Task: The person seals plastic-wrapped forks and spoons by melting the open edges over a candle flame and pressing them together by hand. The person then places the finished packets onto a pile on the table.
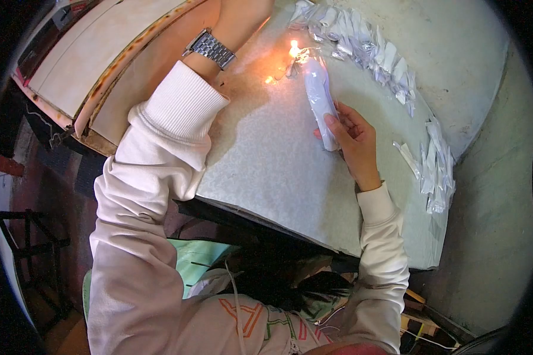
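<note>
My right hand point(356, 139) is closed around the lower part of a long white packet in clear plastic point(321, 100), thumb on top. The packet's upper end is right at a small bright flame point(294, 50), where the plastic edge glows orange. A second, smaller glow point(270, 79) shows just below and left of the flame. My left hand point(243, 21) reaches past the top edge of the view, with a metal-band watch point(210, 49) at the wrist; its fingers are out of sight.
A pale-topped table point(266, 171) lies under both arms. Several plastic-wrapped white packets point(361, 44) line its far side, and more point(437, 171) lie along the right edge. A rust-edged white panel point(80, 65) stands at left. A wall point(491, 195) rises at right.
</note>
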The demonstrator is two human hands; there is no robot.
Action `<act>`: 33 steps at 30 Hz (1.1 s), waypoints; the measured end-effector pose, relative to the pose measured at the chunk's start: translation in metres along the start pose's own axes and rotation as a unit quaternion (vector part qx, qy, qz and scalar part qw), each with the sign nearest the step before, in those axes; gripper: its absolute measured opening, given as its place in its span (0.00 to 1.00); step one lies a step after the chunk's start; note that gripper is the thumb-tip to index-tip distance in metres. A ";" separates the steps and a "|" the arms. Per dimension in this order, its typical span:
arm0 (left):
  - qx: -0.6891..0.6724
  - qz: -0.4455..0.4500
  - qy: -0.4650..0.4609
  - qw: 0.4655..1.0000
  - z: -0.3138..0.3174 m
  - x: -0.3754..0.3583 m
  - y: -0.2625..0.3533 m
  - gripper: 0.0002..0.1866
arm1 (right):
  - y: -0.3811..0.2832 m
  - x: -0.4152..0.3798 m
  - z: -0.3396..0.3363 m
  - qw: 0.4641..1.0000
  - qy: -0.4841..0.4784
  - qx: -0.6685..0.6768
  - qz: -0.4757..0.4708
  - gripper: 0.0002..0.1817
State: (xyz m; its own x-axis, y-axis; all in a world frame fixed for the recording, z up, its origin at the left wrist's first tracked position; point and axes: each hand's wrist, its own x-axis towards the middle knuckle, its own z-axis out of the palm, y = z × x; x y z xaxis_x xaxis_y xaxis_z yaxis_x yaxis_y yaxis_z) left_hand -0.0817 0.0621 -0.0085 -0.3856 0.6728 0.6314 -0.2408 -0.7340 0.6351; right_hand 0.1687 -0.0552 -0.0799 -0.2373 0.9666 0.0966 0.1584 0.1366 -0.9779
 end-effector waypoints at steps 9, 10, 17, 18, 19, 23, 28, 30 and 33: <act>0.064 0.079 0.007 0.995 -0.002 0.000 -0.002 0.15 | 0.001 0.001 0.001 1.000 0.000 -0.001 -0.010 0.21; 0.059 0.076 0.006 0.995 -0.002 -0.001 -0.002 0.15 | 0.001 0.001 0.001 1.000 0.000 -0.001 -0.009 0.21; 0.045 0.074 0.007 0.996 -0.001 0.000 -0.003 0.16 | -0.005 -0.001 0.001 1.000 -0.009 -0.021 0.010 0.21; 0.044 0.078 0.006 0.996 -0.002 0.001 -0.004 0.16 | -0.005 -0.002 0.001 1.000 -0.010 -0.025 0.010 0.21; 0.050 0.088 0.006 0.995 -0.002 0.001 -0.005 0.16 | -0.005 -0.002 0.000 0.999 -0.010 -0.029 0.010 0.21; 0.043 0.088 0.001 0.995 -0.002 0.001 -0.004 0.16 | -0.002 -0.002 -0.001 1.000 -0.013 -0.026 -0.010 0.20; 0.018 0.064 -0.006 0.998 -0.001 -0.002 0.000 0.17 | -0.006 -0.004 0.001 0.999 -0.021 -0.025 -0.007 0.19; 0.032 0.073 -0.007 0.997 -0.002 -0.002 0.001 0.17 | -0.004 -0.004 0.000 0.999 -0.020 -0.024 -0.012 0.19; 0.074 0.102 -0.001 0.992 -0.002 -0.002 0.001 0.17 | -0.009 -0.007 -0.003 1.000 -0.016 -0.015 0.016 0.20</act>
State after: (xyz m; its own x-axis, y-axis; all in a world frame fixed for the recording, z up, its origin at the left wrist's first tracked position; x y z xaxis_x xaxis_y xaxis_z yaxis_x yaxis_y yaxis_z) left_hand -0.0832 0.0599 -0.0097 -0.4119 0.5111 0.7544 -0.0240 -0.8337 0.5517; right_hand 0.1715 -0.0629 -0.0713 -0.2615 0.9633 0.0600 0.1953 0.1137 -0.9741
